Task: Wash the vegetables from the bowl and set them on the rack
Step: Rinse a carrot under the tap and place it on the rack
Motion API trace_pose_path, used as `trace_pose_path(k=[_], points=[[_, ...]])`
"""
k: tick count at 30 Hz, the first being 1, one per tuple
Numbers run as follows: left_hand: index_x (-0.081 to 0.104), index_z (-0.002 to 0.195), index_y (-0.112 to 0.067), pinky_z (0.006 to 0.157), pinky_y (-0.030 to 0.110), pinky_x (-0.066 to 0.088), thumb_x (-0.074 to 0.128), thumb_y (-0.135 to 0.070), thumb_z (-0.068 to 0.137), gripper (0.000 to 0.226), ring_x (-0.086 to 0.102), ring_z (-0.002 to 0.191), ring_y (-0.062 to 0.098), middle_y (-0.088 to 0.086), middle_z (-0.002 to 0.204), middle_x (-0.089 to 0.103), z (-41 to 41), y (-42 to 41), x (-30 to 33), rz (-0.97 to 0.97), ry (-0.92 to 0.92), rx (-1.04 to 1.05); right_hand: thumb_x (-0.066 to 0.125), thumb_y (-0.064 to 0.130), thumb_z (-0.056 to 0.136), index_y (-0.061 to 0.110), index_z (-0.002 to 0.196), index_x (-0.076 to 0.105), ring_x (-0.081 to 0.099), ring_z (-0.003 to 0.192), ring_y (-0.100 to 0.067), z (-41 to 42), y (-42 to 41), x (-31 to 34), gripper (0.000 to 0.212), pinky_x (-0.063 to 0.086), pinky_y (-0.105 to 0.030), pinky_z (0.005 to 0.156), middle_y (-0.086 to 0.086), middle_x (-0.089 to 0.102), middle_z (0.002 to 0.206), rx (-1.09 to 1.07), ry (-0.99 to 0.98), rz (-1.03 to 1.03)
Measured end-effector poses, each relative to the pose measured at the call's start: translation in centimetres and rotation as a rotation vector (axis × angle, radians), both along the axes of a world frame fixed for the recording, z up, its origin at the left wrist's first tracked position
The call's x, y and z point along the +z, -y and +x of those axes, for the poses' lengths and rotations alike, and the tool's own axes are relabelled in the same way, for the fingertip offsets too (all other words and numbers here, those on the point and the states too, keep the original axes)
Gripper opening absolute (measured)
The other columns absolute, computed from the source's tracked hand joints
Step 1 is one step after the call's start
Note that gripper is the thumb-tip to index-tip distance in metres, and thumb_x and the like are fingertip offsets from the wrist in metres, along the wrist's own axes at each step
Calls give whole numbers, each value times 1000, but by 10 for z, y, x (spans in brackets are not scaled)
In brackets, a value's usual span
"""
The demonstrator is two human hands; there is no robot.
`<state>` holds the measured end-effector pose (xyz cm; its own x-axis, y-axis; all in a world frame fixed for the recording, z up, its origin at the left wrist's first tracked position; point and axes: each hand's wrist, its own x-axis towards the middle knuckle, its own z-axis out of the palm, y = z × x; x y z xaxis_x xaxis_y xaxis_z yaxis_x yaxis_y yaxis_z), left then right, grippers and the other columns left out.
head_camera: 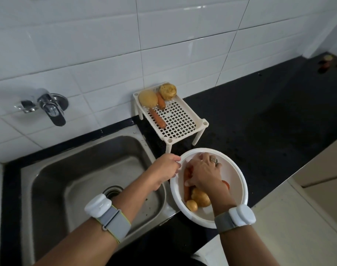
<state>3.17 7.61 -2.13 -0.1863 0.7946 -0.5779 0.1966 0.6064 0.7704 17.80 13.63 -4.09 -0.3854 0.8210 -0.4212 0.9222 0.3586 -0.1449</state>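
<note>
**White bowl, next vegetable being picked**

White plastic bowl [238, 181] sits at lower centre of the frame, on the black counter [269, 116] just right of the steel sink [91, 169]. The left hand [166, 167] grips the bowl's near-left rim, fingers curled over its edge. The right hand [204, 172] reaches down inside, fingers bent around a carrot [186, 191] along the left wall; whether it has a firm hold cannot be told. 2 potatoes, the larger potato [201, 197] and the small potato [192, 205], lie at the bowl's near side, and something red [226, 184] peeks out beside the wrist.

Above, at frame centre, the cream rack [183, 121] already carries 2 potatoes and 2 carrots, so the job looks roughly half done.

The step in hand appears to be taking the next vegetable. Next, it would need lifting clear and carrying left under the wall tap [52, 106], which shows no water running.
</note>
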Motion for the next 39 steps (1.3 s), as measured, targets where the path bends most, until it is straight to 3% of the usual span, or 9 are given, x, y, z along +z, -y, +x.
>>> trace_pose_path(k=[9,13,16,18,23,28,31,36,39], points=[[55,144,-17,102,35,54,46,-6,98,47,65,110,15,0,125,65,0,1,-1,9,16,6,91,41,71,43,127,62,27,146,-34,0,1,13,63,23,-61,119,1,33,151,58,-110,1],[56,139,-16,99,32,55,39,-1,99,46,66,107,14,-1,120,67,-1,5,1,42,35,20,86,31,79,38,117,57,45,136,-28,-1,6,15,48,30,-54,116,5,53,138,59,-192,34],[59,135,-14,96,29,55,40,3,98,45,67,107,14,-2,116,68,-3,11,3,68,69,53,81,17,83,41,102,47,68,97,-21,-2,9,15,45,50,-48,102,7,68,99,-46,-311,-10],[61,132,-15,101,32,54,48,0,97,40,66,108,13,-3,114,69,-7,15,4,83,87,77,83,14,80,46,106,47,70,86,-18,-4,10,21,55,59,-45,84,11,66,94,-115,-422,-25],[65,128,-20,99,34,56,61,-23,100,28,68,108,15,-1,116,71,-24,31,9,145,209,174,84,32,84,33,105,68,58,91,-8,-12,10,53,26,43,-16,71,10,57,98,-63,-597,151],[62,127,-16,95,37,59,66,-29,99,31,73,104,23,8,116,74,-50,46,19,228,433,429,85,38,85,24,90,67,70,72,-7,-42,23,81,24,57,-26,65,8,71,74,-228,-810,11],[63,126,-9,94,41,59,62,-28,102,30,75,101,26,11,112,76,-67,54,27,250,560,528,82,35,89,16,96,66,77,76,-15,-69,37,82,27,65,-40,75,2,77,82,-390,-1010,-240],[69,119,-13,78,42,61,50,-32,107,29,74,90,21,8,105,77,-101,77,37,334,553,710,74,16,96,14,97,74,78,84,-23,-131,68,68,2,65,-39,79,-4,79,87,-210,-1097,-375],[69,111,-12,88,49,60,50,-32,106,28,71,98,29,13,105,74,-125,91,36,335,526,894,70,14,98,17,95,76,77,79,-16,-164,79,68,8,63,-36,76,-1,79,85,-59,-1049,-394]])
